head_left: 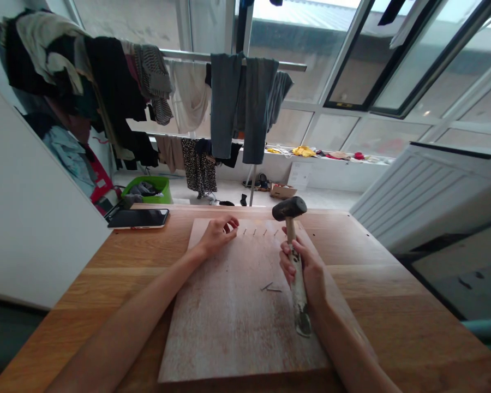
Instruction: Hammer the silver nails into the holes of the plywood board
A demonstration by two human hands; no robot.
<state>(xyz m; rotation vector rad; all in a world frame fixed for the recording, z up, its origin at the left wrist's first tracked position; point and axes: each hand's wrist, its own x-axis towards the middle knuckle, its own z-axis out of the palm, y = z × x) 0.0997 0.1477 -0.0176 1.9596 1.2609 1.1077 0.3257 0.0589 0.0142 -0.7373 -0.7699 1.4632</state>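
Observation:
My right hand is wrapped round the worn handle of a mallet, its black head raised over the far right part of a whitish wooden board. Several thin nails stand in a row along the board's far edge, some leaning. At the left end of that row is my left hand, fingers curled and tips brought together low over the board. Whatever is between those fingertips is hidden. Two or so loose nails lie on the board, left of the mallet handle.
The board lies on a wooden table. A phone rests at the table's far left corner. Beyond it stand a green basket and a rack with hanging clothes. A white panelled piece is to the right.

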